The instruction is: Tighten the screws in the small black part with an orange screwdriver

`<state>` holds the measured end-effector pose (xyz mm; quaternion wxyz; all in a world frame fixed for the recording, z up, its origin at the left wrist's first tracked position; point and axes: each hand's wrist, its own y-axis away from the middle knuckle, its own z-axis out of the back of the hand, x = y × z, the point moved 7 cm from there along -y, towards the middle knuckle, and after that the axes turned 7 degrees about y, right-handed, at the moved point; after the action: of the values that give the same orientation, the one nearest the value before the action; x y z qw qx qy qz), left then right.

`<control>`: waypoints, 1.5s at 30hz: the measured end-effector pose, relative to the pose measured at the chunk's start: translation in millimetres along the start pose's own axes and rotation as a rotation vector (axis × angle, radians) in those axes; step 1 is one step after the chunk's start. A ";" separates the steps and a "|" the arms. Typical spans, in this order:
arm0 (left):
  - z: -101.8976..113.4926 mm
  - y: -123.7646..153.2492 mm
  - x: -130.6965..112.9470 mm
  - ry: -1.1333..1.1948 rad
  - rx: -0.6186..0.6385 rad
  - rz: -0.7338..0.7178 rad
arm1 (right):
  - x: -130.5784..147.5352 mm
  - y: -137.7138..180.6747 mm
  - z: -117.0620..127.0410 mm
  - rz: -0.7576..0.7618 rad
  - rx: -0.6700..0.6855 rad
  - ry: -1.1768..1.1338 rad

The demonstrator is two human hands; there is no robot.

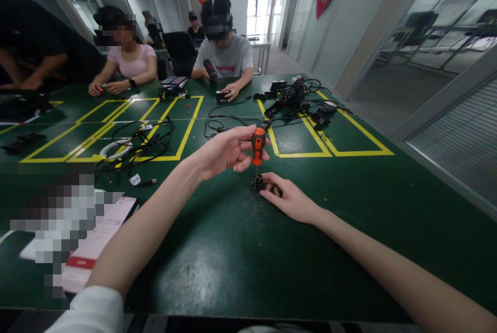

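Note:
An orange and black screwdriver [258, 147] stands upright, its thin shaft reaching down to a small black part [257, 187] on the green table. Around the screwdriver's handle are the fingers of my left hand [227, 156], one of them by its top and others partly hidden behind it. My right hand [285, 196] pinches the black part from the right between thumb and fingers, low over the tabletop. Just where the tip meets the part is too small to make out.
The green table [310, 265] carries yellow tape outlines. Coiled black cables [155, 139] lie at left, and a heap of cables and black devices [293, 97] lies far right. A phone [103, 240] rests near my left forearm. Across the table, a person [223, 53] handles a black power tool [210, 70].

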<state>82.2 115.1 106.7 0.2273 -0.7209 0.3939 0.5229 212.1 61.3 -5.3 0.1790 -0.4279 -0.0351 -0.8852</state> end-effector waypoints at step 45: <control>-0.3 0.3 -0.1 -0.021 -0.017 -0.007 | -0.4 0.0 0.2 0.003 -0.003 0.006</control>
<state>82.1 114.7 106.9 0.2269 -0.7187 0.3847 0.5329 212.5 61.5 -5.5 0.1797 -0.4254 -0.0328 -0.8864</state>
